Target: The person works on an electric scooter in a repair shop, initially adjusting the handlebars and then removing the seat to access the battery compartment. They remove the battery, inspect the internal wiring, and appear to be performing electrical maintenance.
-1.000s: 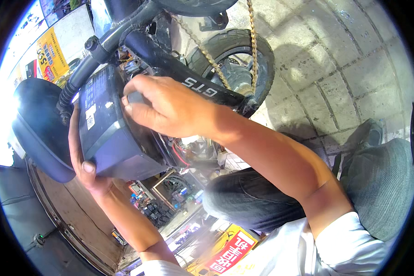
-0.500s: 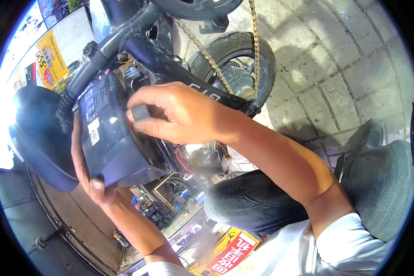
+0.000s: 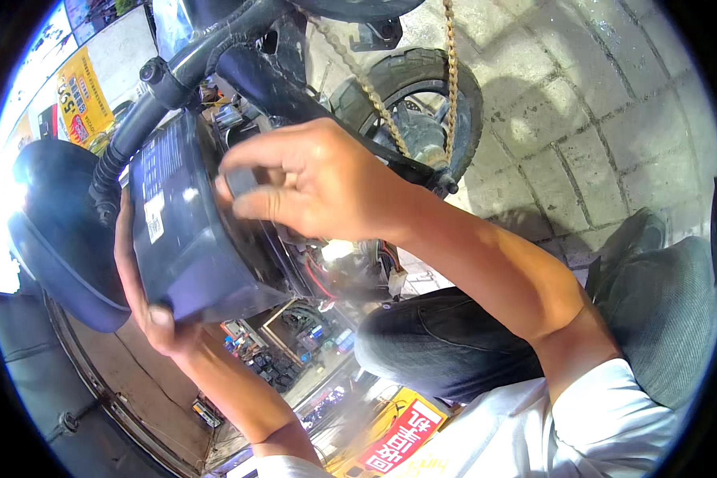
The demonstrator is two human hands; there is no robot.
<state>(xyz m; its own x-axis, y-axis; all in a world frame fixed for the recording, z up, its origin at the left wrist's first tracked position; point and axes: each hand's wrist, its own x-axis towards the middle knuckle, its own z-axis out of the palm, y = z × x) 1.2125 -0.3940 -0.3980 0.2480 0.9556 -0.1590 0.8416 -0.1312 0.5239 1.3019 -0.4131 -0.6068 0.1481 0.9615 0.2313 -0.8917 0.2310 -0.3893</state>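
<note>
A dark, box-shaped battery case (image 3: 185, 239) with a white label sits tilted against the frame of a two-wheeler. My left hand (image 3: 158, 319) is wrapped around its left and lower side, the thumb on the near corner and the fingers along the far edge. Over the case's right edge, my right hand (image 3: 327, 179) pinches a small dark grey, rounded piece (image 3: 244, 182) between thumb and fingers. Motion blurs these fingertips, and the piece's exact kind cannot be made out. Red and black wires (image 3: 319, 279) show beneath my right wrist.
A black frame tube (image 3: 185, 76) crosses above the case. A rusty chain (image 3: 452, 88) hangs by the tyred wheel (image 3: 358, 97) on the paving. At left is a curved black panel (image 3: 64, 239). My bent knee in jeans (image 3: 430, 342) is at lower right.
My right hand has shifted slightly up with the grey piece, and its fingertips are now blurred. The case and my left hand appear a little farther left in view.
</note>
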